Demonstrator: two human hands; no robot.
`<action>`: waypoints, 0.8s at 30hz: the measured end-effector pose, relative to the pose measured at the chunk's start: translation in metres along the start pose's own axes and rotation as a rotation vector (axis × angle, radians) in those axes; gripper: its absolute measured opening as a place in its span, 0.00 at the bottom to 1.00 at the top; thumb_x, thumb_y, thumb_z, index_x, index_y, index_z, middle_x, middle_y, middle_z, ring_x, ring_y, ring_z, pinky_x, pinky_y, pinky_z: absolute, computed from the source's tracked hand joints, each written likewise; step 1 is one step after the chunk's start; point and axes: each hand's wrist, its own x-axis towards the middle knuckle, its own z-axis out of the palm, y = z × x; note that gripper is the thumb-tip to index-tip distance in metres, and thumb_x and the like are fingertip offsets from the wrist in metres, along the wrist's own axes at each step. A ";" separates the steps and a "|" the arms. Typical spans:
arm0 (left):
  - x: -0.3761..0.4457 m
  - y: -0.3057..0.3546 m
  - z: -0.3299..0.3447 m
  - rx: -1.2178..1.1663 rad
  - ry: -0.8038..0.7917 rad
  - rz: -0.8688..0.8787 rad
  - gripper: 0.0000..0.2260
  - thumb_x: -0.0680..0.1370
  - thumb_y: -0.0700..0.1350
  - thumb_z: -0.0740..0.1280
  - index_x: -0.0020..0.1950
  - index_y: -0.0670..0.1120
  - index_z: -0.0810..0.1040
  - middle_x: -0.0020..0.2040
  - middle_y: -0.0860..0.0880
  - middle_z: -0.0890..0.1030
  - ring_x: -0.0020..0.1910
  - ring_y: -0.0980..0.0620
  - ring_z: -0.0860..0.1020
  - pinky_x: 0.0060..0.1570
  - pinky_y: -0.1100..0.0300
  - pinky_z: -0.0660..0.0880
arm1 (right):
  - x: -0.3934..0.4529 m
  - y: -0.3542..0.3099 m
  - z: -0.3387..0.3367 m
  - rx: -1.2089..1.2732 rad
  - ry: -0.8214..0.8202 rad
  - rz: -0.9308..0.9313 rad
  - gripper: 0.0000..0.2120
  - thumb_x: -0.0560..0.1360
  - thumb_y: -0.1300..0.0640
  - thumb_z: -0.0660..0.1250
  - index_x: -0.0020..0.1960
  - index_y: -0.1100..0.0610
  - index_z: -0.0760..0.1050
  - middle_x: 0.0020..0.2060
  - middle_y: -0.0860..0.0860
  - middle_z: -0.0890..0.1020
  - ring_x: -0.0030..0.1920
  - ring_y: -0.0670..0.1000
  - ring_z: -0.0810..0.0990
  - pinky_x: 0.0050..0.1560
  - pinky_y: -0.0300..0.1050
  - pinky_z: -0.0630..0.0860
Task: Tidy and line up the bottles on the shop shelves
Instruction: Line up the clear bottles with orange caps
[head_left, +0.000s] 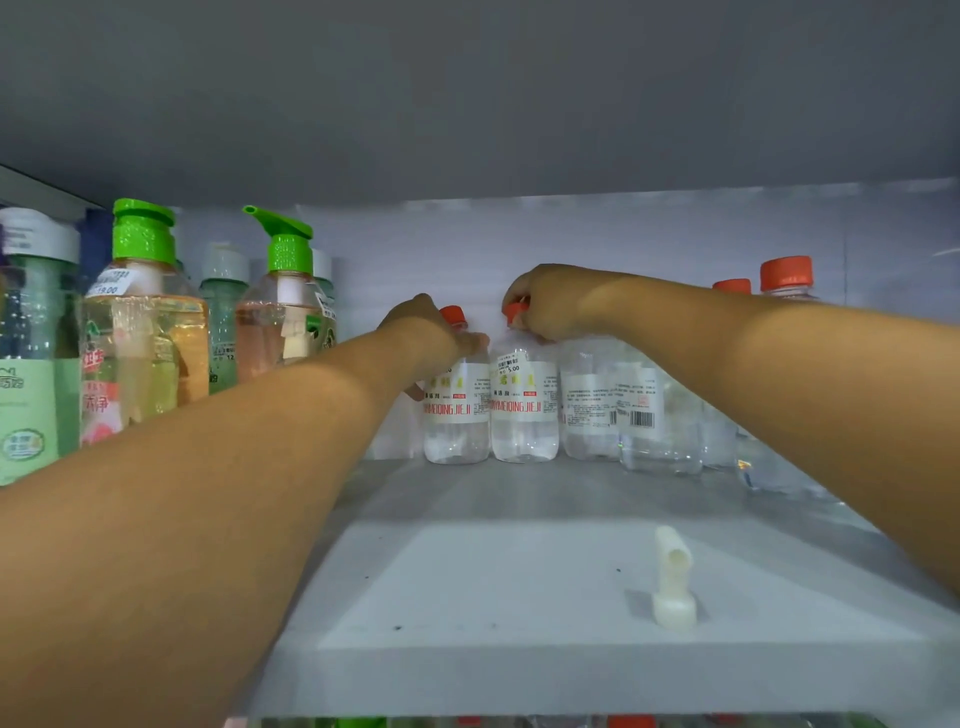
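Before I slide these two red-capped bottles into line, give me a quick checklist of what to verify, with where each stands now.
1. Left hand grips the left clear bottle at its shoulder: ok.
2. Right hand grips the next clear bottle at its red cap: ok.
3. Both bottles upright, labels facing forward: ok.
4. Neighbouring clear bottles on the right face forward: not ok, barcodes show.
5. Front of shelf free to pull forward: not ok, a loose white plastic piece stands there.
6. Bottles hidden behind the right forearm: cannot tell.
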 end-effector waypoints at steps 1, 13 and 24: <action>-0.001 0.000 0.001 0.003 0.008 -0.001 0.25 0.78 0.56 0.72 0.67 0.43 0.70 0.58 0.41 0.80 0.54 0.40 0.82 0.51 0.42 0.83 | -0.002 0.000 -0.001 -0.007 0.005 -0.011 0.17 0.81 0.60 0.62 0.68 0.50 0.76 0.61 0.47 0.78 0.54 0.51 0.78 0.55 0.45 0.78; -0.004 0.018 0.014 0.132 0.244 0.561 0.20 0.80 0.57 0.68 0.69 0.52 0.75 0.67 0.51 0.74 0.67 0.49 0.72 0.63 0.56 0.71 | -0.128 0.072 -0.100 -0.013 0.265 0.236 0.19 0.76 0.38 0.68 0.61 0.48 0.79 0.58 0.47 0.80 0.55 0.54 0.80 0.56 0.45 0.73; 0.000 0.026 0.027 0.331 -0.016 0.387 0.30 0.80 0.55 0.69 0.80 0.56 0.61 0.71 0.49 0.75 0.62 0.47 0.77 0.58 0.57 0.74 | -0.162 0.125 -0.062 0.364 0.121 0.302 0.18 0.70 0.45 0.77 0.53 0.47 0.73 0.44 0.51 0.83 0.31 0.48 0.85 0.27 0.42 0.80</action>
